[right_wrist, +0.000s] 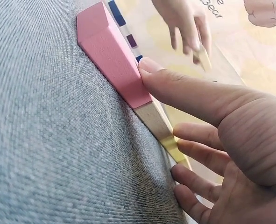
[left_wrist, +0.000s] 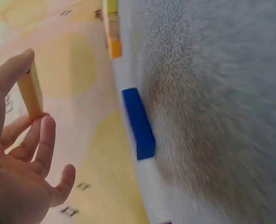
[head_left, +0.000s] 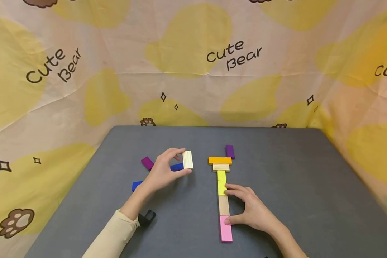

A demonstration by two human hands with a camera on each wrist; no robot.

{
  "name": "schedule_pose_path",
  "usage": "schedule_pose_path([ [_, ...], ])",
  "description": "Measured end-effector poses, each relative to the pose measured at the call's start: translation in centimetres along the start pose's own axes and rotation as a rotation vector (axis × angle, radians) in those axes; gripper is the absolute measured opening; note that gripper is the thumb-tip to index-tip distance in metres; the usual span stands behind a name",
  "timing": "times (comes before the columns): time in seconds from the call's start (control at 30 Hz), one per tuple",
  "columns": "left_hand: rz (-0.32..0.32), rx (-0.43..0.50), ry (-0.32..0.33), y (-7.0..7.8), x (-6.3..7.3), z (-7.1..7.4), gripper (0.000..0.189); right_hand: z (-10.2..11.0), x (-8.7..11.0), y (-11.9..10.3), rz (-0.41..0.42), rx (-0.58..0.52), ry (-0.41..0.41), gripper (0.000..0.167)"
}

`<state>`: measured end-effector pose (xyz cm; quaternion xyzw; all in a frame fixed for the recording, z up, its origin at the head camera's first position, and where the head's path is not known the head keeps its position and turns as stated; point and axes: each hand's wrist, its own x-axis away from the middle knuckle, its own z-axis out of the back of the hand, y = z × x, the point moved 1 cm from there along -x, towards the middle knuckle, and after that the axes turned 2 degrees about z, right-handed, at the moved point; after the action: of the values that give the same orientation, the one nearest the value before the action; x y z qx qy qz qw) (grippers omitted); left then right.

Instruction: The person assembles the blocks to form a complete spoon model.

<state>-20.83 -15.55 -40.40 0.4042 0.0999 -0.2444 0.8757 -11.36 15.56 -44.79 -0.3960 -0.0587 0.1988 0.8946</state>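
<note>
My left hand (head_left: 161,171) pinches a plain wooden block (head_left: 188,159) between thumb and fingertips; the left wrist view shows this block (left_wrist: 31,95) held up off the table. To the right, a row of blocks runs away from me: pink (head_left: 226,230), plain wood (head_left: 224,205) and yellow (head_left: 221,182). Across its far end lie a plain block (head_left: 220,167) and an orange block (head_left: 220,160). My right hand (head_left: 253,210) rests along the row's right side, fingers spread, thumb at the pink block (right_wrist: 112,60) and fingertips by the yellow one (right_wrist: 173,147).
Beyond the orange block's right end is a purple block (head_left: 230,152). Around my left hand lie a blue block (head_left: 176,167), another blue block (head_left: 137,185) and a magenta block (head_left: 147,163). A printed cloth (head_left: 187,43) hangs behind the grey table (head_left: 309,186).
</note>
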Motion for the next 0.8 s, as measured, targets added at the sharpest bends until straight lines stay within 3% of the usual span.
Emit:
schedule_pose_path([
  [0.23,0.024,-0.106,-0.065,-0.6,-3.9,-2.5,0.067,0.1,-0.2,-0.1,-0.012,-0.012,-0.003,0.081],
  [0.47,0.163,-0.069,-0.098,-2.2,-7.2,-4.7,0.065,0.3,-0.1,0.0,-0.010,-0.002,-0.006,0.081],
  [0.63,0.255,-0.004,-0.123,-3.4,-8.5,-5.9,0.067,0.3,-0.1,0.1,-0.005,-0.009,-0.006,0.080],
  [0.8,0.307,0.041,-0.147,-4.0,-9.1,-6.7,0.067,0.1,-0.2,0.0,-0.003,-0.011,-0.006,0.079],
])
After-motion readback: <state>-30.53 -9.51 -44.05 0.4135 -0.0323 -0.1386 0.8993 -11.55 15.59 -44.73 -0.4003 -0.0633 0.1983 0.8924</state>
